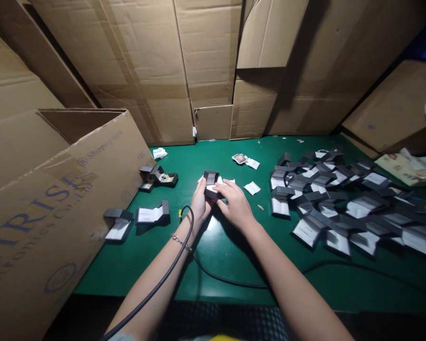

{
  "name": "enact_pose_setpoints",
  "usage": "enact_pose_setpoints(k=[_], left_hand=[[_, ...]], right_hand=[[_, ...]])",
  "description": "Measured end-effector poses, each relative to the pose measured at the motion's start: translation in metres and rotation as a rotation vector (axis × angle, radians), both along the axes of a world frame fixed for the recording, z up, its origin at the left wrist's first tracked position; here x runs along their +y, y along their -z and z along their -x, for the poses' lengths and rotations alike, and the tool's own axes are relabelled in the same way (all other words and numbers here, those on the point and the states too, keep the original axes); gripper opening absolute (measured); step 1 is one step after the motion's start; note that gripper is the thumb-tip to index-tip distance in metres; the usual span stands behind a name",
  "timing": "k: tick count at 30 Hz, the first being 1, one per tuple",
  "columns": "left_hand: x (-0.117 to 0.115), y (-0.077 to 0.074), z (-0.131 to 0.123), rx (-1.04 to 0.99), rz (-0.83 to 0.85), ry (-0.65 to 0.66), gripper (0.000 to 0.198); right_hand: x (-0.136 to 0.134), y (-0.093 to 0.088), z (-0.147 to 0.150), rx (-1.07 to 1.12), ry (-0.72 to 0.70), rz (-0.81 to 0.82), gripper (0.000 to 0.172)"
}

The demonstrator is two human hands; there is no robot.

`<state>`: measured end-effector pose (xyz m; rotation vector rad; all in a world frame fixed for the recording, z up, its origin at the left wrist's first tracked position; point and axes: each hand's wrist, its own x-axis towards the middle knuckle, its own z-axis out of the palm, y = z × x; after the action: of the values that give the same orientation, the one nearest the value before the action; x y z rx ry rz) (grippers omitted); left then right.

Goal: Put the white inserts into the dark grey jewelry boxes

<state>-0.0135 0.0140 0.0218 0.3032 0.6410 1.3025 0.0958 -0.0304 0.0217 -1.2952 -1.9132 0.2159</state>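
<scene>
A small black hinged box with its lid raised sits between my two hands at the middle of the table. My left hand is closed around its left side and underside. From the right, my right hand grips the box's front, fingers bent over the white paper inside. White paper also shows just behind my right fingers. Left of my hands, two similar open boxes with white inserts lie on the table. Behind them are more black boxes with pale contents.
Many open black boxes crowd the right side of the green table. Crumpled white packets lie nearby. A large open carton stands at left; cardboard walls rise behind. A black cable crosses my left wrist and the table.
</scene>
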Motion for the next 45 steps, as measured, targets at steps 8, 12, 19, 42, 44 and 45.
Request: enact_pose_setpoints(k=[8, 12, 19, 42, 44, 45], left_hand=[[0.002, 0.005, 0.002, 0.022, -0.052, 0.019, 0.02], [0.003, 0.005, 0.001, 0.021, -0.033, -0.016, 0.019], [0.0, 0.003, -0.003, 0.029, -0.019, -0.059, 0.015], [-0.002, 0.006, 0.0, 0.244, -0.115, -0.11, 0.014], [-0.002, 0.003, 0.0, 0.222, -0.126, -0.111, 0.016], [-0.002, 0.002, 0.0, 0.209, -0.13, -0.114, 0.017]], right_hand=[[0.001, 0.005, 0.004, 0.015, 0.047, -0.094, 0.041], [0.0, 0.0, 0.007, 0.073, 0.044, -0.123, 0.034], [-0.004, -0.002, 0.007, 0.029, 0.109, -0.152, 0.022], [-0.005, 0.0, 0.006, 0.037, 0.129, -0.088, 0.022], [-0.006, -0.001, 0.008, 0.064, 0.148, -0.107, 0.023], [-0.006, -0.001, 0.009, 0.073, 0.165, -0.114, 0.024]])
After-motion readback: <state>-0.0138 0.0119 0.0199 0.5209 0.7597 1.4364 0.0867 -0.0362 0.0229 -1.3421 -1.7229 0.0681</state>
